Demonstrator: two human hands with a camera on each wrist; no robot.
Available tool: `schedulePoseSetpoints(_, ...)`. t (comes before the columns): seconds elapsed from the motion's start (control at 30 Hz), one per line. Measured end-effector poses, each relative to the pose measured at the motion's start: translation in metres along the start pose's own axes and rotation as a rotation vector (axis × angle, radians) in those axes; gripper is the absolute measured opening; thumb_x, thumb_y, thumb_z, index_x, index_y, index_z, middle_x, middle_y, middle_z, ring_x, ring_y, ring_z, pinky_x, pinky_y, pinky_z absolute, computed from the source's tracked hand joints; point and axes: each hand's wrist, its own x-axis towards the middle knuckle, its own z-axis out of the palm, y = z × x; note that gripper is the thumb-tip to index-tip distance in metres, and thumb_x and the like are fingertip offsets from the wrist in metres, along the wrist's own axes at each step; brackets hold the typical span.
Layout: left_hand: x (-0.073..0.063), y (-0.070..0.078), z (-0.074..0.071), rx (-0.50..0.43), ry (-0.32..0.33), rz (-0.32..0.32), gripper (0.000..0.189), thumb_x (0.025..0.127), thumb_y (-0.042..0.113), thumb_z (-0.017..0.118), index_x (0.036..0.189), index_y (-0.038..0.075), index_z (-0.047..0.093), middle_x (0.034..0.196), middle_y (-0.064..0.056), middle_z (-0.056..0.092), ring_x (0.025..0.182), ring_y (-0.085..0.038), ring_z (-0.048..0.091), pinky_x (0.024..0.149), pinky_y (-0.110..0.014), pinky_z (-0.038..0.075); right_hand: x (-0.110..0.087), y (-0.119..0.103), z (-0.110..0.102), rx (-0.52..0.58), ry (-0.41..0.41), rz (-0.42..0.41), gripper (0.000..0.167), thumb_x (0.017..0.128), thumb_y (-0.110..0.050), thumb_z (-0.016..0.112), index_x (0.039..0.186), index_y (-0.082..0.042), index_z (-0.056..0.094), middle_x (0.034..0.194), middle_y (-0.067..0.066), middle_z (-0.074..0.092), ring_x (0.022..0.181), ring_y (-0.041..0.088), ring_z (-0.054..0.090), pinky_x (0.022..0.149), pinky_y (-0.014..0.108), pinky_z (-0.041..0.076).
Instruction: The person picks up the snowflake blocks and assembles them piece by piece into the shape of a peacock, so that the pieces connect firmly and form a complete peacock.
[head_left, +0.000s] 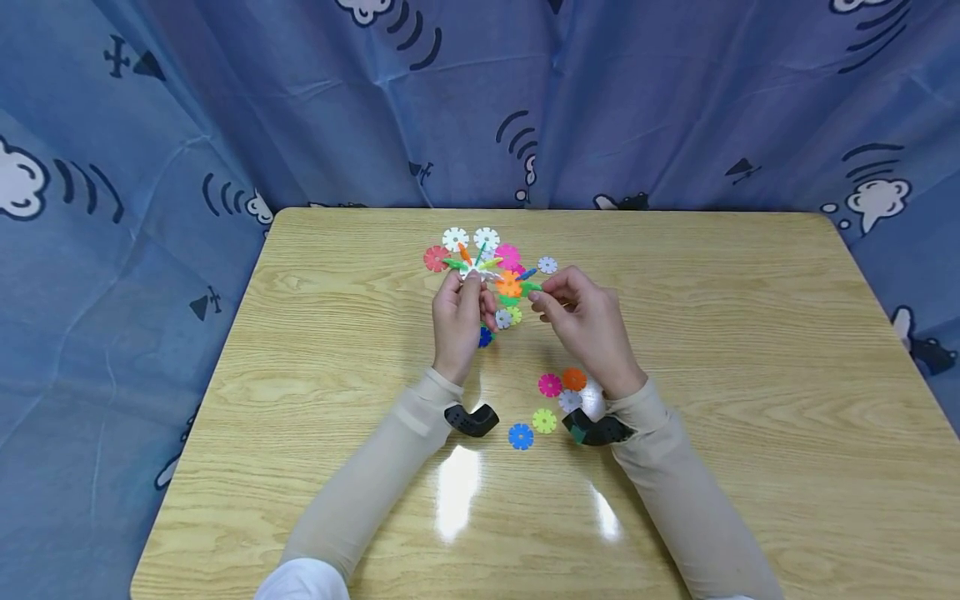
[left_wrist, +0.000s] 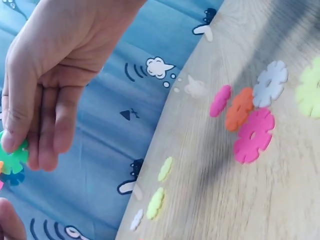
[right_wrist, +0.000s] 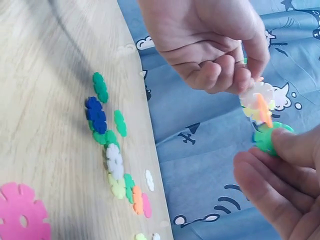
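Note:
My left hand (head_left: 455, 333) pinches a white notched disc (head_left: 472, 270) between thumb and fingers. Several coloured discs slot edge-on into it, among them an orange one (right_wrist: 263, 108). A flat-facing orange disc (head_left: 508, 283) sits on the right side of this cluster, with a blue disc (head_left: 527, 274) edge-on beside it. My right hand (head_left: 588, 321) pinches a green disc (right_wrist: 267, 139) at the cluster's right edge. Thumb and fingertips grip the green disc's rim in the right wrist view. Only a fingertip of the left hand shows in the left wrist view.
Loose discs lie on the wooden table (head_left: 337, 333): white (head_left: 455, 239), red (head_left: 437, 258) and pink (head_left: 507, 256) behind the hands, dark blue (head_left: 486, 337) below the left. Nearer lie pink (head_left: 550, 384), orange (head_left: 574, 379), yellow (head_left: 544, 421) and blue (head_left: 521, 436) ones. A blue curtain (head_left: 480, 108) hangs behind.

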Motion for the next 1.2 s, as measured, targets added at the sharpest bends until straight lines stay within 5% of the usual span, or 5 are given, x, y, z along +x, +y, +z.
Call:
schedulePoseSetpoints(0.3, -0.004, -0.001, 0.002, 0.067, 0.001, 0.024, 0.026, 0.107, 0.014, 0.041, 0.089, -0.002, 0.050, 0.061, 0.005, 0.054, 0.043, -0.007, 0.049, 0.041, -0.030, 0.050, 0.000, 0.004, 0.006, -0.028, 0.070, -0.066, 0.013, 0.091, 0.000, 0.072, 0.092, 0.003, 0.059, 0.086, 0.015, 0.078, 0.075, 0.027, 0.076, 0.073, 0.002, 0.050)
schedulePoseSetpoints(0.5, -0.003, -0.001, 0.001, 0.082, -0.009, 0.042, 0.025, 0.107, 0.014, 0.040, 0.085, 0.007, 0.050, 0.060, 0.006, 0.053, 0.042, -0.006, 0.049, 0.041, -0.024, 0.049, 0.000, 0.006, 0.008, -0.033, 0.071, -0.092, 0.012, 0.091, 0.004, 0.071, 0.092, 0.003, 0.059, 0.087, 0.016, 0.078, 0.076, 0.026, 0.077, 0.074, 0.005, 0.052)
schedulePoseSetpoints(0.97, -0.002, 0.000, 0.003, 0.057, -0.029, -0.014, 0.027, 0.108, 0.017, 0.042, 0.083, 0.010, 0.049, 0.060, 0.002, 0.053, 0.044, -0.009, 0.051, 0.045, -0.025, 0.053, -0.002, 0.006, 0.011, -0.068, 0.120, -0.075, 0.012, 0.091, 0.001, 0.071, 0.095, 0.003, 0.061, 0.090, 0.015, 0.078, 0.076, 0.025, 0.076, 0.074, 0.003, 0.049)
schedulePoseSetpoints(1.2, 0.002, 0.005, -0.002, 0.023, -0.004, 0.034, 0.026, 0.104, 0.011, 0.047, 0.084, -0.003, 0.057, 0.061, 0.004, 0.056, 0.044, -0.007, 0.050, 0.044, -0.021, 0.050, 0.000, 0.004, 0.008, 0.002, 0.088, -0.027, 0.018, 0.094, -0.006, 0.070, 0.107, 0.002, 0.059, 0.094, 0.017, 0.075, 0.080, 0.027, 0.074, 0.073, 0.008, 0.053)
